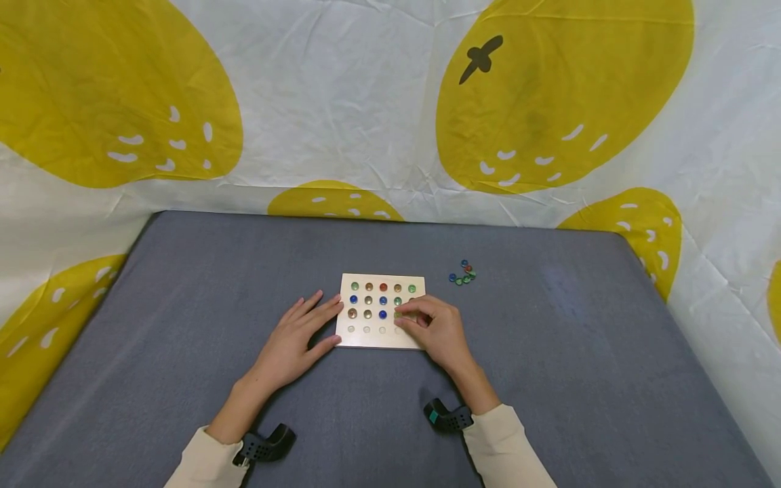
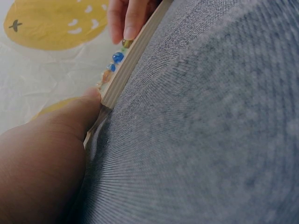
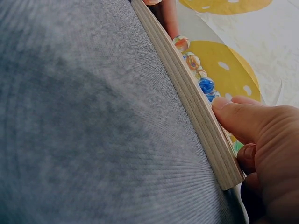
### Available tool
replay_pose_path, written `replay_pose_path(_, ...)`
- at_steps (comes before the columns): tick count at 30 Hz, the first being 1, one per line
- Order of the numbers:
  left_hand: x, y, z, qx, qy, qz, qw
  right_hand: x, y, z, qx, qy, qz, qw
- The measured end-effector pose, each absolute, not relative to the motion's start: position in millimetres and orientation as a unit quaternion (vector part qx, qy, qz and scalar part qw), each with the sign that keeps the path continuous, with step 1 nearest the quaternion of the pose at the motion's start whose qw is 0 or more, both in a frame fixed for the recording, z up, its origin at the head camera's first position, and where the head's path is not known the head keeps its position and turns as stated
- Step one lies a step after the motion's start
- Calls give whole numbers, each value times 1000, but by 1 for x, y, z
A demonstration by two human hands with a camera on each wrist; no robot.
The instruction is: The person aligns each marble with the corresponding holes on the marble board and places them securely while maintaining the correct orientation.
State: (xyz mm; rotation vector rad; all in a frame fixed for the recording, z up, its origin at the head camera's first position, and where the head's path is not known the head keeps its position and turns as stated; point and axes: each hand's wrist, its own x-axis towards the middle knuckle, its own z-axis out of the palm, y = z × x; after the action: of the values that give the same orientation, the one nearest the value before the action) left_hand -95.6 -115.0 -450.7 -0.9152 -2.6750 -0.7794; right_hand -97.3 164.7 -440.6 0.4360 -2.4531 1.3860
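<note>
Board (image 1: 383, 339) | left hand (image 1: 293, 346) flat, steadying its left edge | right hand (image 1: 434, 329) fingers curled, pinching green marble (image 1: 398, 314)

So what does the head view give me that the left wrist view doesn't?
Only the head view shows the whole wooden board from above with its grid of holes, the empty front row, and the loose pile of marbles apart on the grey cloth. Only the left wrist view shows the board's edge side-on, with the left hand against its corner. Both show marbles seated in the board and the right hand at a marble on it.
</note>
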Motion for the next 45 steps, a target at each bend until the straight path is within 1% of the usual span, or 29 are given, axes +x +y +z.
replay_pose_path(12, -96, -117, -447, -306, -908, -270, 96, -99, 164, -436, 152, -847, 488, 147)
replay_pose_path(18, -96, -117, -445, -308, -906, -274, 96, -101, 170, -428, 146, -840, 497, 161)
replay_pose_path(26, -98, -116, -443, -309, -906, -275, 90, -110, 194, -415, 96, -851, 480, 189)
replay_pose_path(37, -98, -115, -443, -309, -906, -277, 85, -125, 223, -424, 49, -860, 460, 216)
replay_pose_path(45, -99, -116, -444, -309, -906, -276, 86, -129, 227, -430, 39, -872, 433, 224)
